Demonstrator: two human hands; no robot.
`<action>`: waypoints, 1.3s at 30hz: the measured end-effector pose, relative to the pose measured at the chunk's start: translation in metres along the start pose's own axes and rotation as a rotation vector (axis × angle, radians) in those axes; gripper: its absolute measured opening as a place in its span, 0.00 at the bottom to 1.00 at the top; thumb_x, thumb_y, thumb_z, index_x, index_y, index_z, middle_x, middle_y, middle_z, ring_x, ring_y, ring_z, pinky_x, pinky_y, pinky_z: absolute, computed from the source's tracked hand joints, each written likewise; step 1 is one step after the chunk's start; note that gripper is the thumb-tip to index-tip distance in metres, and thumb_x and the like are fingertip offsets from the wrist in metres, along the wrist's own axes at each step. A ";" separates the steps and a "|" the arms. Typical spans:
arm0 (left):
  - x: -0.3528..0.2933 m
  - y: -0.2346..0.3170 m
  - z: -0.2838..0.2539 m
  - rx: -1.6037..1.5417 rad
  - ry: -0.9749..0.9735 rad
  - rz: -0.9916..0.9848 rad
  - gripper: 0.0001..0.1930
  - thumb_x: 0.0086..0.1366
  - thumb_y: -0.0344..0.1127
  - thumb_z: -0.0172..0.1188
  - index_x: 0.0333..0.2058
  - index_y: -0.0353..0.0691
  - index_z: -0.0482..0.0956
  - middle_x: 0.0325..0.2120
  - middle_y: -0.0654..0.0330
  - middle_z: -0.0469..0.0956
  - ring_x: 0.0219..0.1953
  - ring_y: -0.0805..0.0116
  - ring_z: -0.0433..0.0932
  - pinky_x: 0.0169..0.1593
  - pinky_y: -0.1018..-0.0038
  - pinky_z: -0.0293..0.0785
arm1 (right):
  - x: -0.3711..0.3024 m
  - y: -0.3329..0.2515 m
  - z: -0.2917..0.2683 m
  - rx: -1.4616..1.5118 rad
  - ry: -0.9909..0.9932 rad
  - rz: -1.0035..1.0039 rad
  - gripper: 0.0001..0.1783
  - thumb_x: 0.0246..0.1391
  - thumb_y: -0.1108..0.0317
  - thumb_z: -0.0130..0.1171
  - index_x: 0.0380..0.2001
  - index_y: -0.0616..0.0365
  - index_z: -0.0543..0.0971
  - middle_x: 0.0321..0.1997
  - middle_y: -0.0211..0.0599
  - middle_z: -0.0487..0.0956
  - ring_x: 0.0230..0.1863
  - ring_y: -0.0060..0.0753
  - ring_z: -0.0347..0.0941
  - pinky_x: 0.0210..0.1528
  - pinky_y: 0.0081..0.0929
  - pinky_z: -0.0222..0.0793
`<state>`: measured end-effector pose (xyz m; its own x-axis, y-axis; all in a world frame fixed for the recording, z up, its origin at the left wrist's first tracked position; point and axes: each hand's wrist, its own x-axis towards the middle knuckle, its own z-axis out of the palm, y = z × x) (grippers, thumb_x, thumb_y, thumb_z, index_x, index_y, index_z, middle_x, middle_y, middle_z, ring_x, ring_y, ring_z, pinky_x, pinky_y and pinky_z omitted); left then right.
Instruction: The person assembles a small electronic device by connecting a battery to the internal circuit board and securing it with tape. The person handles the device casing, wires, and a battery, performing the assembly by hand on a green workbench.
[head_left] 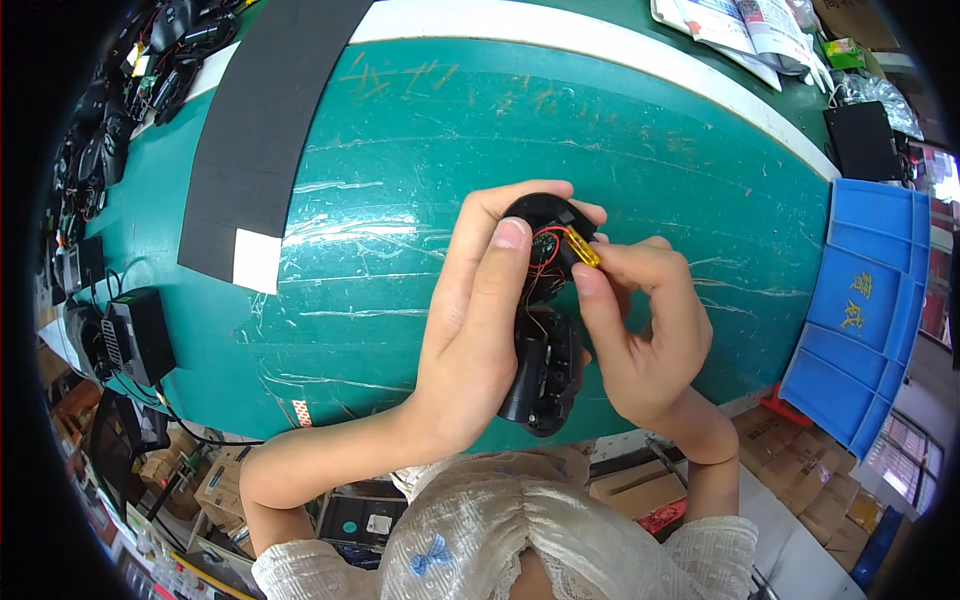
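Observation:
My left hand (473,320) grips an opened black plastic device (550,385), with the thumb lying along its side. The device's curved upper shell (545,207) sits between the thumb and fingers, and a cylindrical lower part hangs below the palm. Thin red wires (541,264) loop out of the opening. Between the thumb and index finger of my right hand (655,330) is a small yellow-wrapped battery (583,248), tilted against the shell's right side. The other right fingers curl in, partly hidden. What lies inside the shell is mostly covered.
A black mat (265,130) with a white patch crosses the green table (400,200). Black devices (95,150) crowd the far left, above a black box (140,335) with cables. Blue plastic bins (855,310) stand at the right edge. Papers (735,35) lie at the back right.

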<state>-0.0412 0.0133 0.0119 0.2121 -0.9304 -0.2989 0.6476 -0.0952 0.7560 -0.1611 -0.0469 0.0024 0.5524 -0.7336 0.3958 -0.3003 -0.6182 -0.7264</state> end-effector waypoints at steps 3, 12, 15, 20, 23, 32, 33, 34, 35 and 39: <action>0.001 -0.009 -0.001 0.029 0.010 0.060 0.17 0.70 0.41 0.32 0.50 0.38 0.60 0.44 0.52 0.69 0.33 0.73 0.73 0.28 0.80 0.75 | -0.003 -0.002 0.001 -0.031 0.002 0.016 0.10 0.44 0.78 0.62 0.30 0.62 0.72 0.21 0.36 0.71 0.20 0.28 0.68 0.19 0.23 0.64; -0.001 -0.006 0.004 -0.017 0.053 0.025 0.18 0.70 0.43 0.30 0.50 0.38 0.59 0.43 0.51 0.69 0.31 0.72 0.74 0.27 0.81 0.76 | -0.002 -0.002 0.006 -0.057 0.039 -0.026 0.08 0.45 0.77 0.61 0.29 0.63 0.71 0.20 0.36 0.70 0.19 0.29 0.68 0.19 0.23 0.65; -0.002 -0.007 0.002 -0.011 0.051 0.028 0.18 0.70 0.44 0.30 0.49 0.38 0.59 0.43 0.51 0.69 0.31 0.72 0.74 0.27 0.81 0.76 | -0.004 -0.001 0.007 -0.052 0.031 -0.032 0.08 0.46 0.78 0.61 0.29 0.63 0.71 0.20 0.35 0.69 0.18 0.29 0.68 0.19 0.23 0.65; -0.001 -0.003 0.005 -0.020 0.051 0.010 0.18 0.70 0.44 0.30 0.49 0.38 0.59 0.43 0.51 0.69 0.31 0.72 0.74 0.26 0.81 0.76 | -0.002 -0.001 0.004 -0.078 0.013 -0.073 0.09 0.45 0.78 0.60 0.30 0.64 0.71 0.20 0.35 0.69 0.18 0.30 0.67 0.18 0.24 0.64; -0.001 -0.003 0.003 0.002 0.032 0.016 0.18 0.70 0.43 0.30 0.49 0.38 0.59 0.43 0.51 0.69 0.31 0.72 0.74 0.27 0.81 0.75 | -0.001 -0.003 0.004 -0.106 -0.020 -0.051 0.09 0.45 0.79 0.60 0.30 0.64 0.71 0.21 0.36 0.69 0.19 0.31 0.67 0.18 0.25 0.63; 0.002 -0.014 0.001 0.095 0.015 0.166 0.18 0.70 0.41 0.30 0.48 0.34 0.60 0.42 0.49 0.70 0.42 0.70 0.71 0.46 0.76 0.70 | 0.000 -0.006 0.005 -0.189 -0.023 -0.078 0.09 0.47 0.80 0.56 0.33 0.67 0.70 0.20 0.37 0.66 0.19 0.32 0.63 0.17 0.28 0.59; 0.002 -0.014 0.000 0.109 0.006 0.182 0.18 0.70 0.41 0.30 0.48 0.33 0.60 0.42 0.49 0.70 0.43 0.69 0.70 0.47 0.75 0.68 | -0.001 -0.005 0.005 -0.201 -0.018 -0.097 0.08 0.47 0.79 0.56 0.32 0.67 0.69 0.20 0.37 0.65 0.19 0.32 0.62 0.17 0.28 0.59; 0.002 -0.015 0.000 0.123 -0.003 0.198 0.18 0.70 0.41 0.30 0.48 0.33 0.60 0.42 0.49 0.70 0.43 0.69 0.70 0.49 0.74 0.67 | -0.001 -0.004 0.006 -0.214 -0.013 -0.115 0.08 0.48 0.79 0.56 0.32 0.67 0.69 0.20 0.37 0.65 0.19 0.32 0.62 0.17 0.28 0.58; 0.002 -0.015 -0.001 0.137 -0.012 0.214 0.18 0.70 0.40 0.30 0.48 0.33 0.60 0.42 0.49 0.70 0.44 0.69 0.70 0.50 0.74 0.66 | -0.001 -0.003 0.006 -0.227 -0.009 -0.134 0.08 0.48 0.79 0.56 0.32 0.66 0.69 0.20 0.36 0.64 0.19 0.32 0.62 0.17 0.28 0.58; 0.003 -0.016 -0.001 0.137 0.015 0.195 0.17 0.70 0.38 0.30 0.47 0.32 0.61 0.41 0.49 0.70 0.43 0.69 0.70 0.50 0.74 0.66 | 0.001 -0.002 0.006 -0.269 -0.024 -0.152 0.06 0.49 0.78 0.55 0.30 0.65 0.69 0.20 0.36 0.64 0.19 0.32 0.61 0.17 0.27 0.58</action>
<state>-0.0507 0.0124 -0.0016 0.3351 -0.9305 -0.1478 0.4885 0.0374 0.8717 -0.1551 -0.0444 0.0012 0.6239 -0.6222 0.4728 -0.4059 -0.7750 -0.4843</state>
